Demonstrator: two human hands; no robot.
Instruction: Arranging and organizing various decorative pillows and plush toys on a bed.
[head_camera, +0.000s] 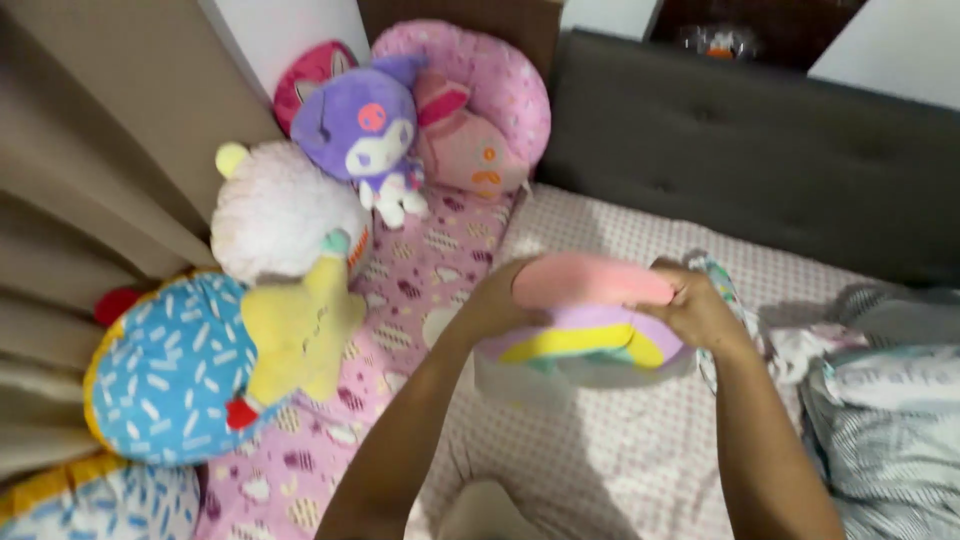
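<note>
ok so from the head cam I've got both hands on a rainbow plush pillow (585, 330), held up over the pink patterned bedsheet (620, 470) near the middle of the bed. My left hand (497, 303) is wrapped around its left end, my right hand (697, 310) clamps the right end, fingers curled tight. Off to the left there's a purple plush doll (362, 130), a white fluffy plush (280, 215) and a blue sprinkled donut cushion (175, 370) piled by the curtain (90, 170), grey headboard (760, 140) behind

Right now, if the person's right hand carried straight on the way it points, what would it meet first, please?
The right hand points leftwards, gripping the rainbow plush cushion. Beyond that, probably the left hand on the cushion's other side, though depth is unclear.
</note>
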